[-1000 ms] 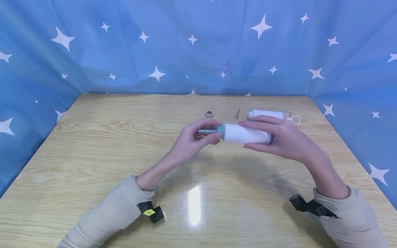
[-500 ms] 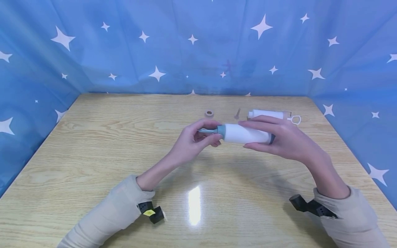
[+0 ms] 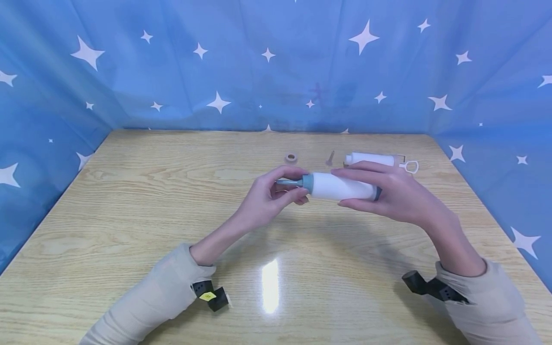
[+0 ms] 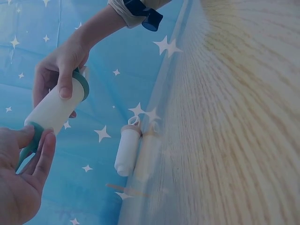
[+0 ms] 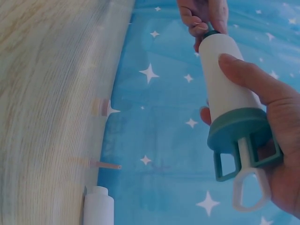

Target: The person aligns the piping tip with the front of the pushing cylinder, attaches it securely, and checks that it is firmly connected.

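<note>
In the head view my right hand (image 3: 384, 189) grips the white barrel of a large syringe (image 3: 338, 186), held level above the table. The right wrist view shows its teal collar (image 5: 241, 126) with side finger loops, and a white plunger ring (image 5: 251, 190) sticking out behind. At the other end, my left hand (image 3: 269, 194) pinches the teal nozzle cap (image 3: 307, 182) between thumb and fingers. Its thin nozzle (image 3: 288, 182) points left, inside the curve of that hand. From the left wrist view, the cap (image 4: 33, 137) sits against the barrel's end.
Behind the hands, a second white syringe (image 3: 373, 158) with a pinkish collar lies on the wooden table (image 3: 129, 215). A small pinkish nozzle (image 3: 330, 158) and a pinkish ring cap (image 3: 291, 158) lie to its left. A blue star-patterned curtain (image 3: 241, 62) surrounds the table.
My left thumb and fingers have shifted slightly around the teal nozzle cap. The right hand and the syringe's barrel stay almost in place.
</note>
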The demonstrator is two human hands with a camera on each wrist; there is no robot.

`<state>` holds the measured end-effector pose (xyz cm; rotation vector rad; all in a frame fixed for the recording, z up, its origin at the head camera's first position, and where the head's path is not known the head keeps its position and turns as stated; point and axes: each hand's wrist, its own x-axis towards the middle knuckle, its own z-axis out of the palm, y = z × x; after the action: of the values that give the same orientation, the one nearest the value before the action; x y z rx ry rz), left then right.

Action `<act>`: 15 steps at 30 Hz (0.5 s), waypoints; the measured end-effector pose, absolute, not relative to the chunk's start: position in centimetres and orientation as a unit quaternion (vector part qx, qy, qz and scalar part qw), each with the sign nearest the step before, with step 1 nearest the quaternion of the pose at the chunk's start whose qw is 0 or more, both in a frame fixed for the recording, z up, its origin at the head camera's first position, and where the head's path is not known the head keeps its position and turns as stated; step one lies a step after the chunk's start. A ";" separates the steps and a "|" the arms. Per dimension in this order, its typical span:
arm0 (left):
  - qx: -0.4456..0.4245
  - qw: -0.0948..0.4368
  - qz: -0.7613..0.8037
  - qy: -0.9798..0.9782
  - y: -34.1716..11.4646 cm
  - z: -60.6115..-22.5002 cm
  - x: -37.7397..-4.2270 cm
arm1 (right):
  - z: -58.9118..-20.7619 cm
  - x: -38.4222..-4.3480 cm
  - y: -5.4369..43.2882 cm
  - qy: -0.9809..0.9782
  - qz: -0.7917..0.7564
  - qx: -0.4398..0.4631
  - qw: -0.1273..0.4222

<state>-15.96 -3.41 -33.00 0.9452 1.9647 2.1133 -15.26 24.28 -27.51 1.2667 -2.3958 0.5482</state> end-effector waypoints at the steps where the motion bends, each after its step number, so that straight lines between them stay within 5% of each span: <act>1: 0.310 0.053 0.695 0.647 -3.4 -33.0 -15.9 | -27.5 -15.3 24.3 -0.850 0.195 0.451 0.187; 15: 0.315 0.051 0.699 0.640 -3.4 -32.9 -15.8 | -27.5 -15.2 24.3 -0.852 0.201 0.448 0.179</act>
<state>-15.84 -3.42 -32.85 0.9579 1.9490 2.1259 -15.23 24.35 -27.53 1.2672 -2.4100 0.5691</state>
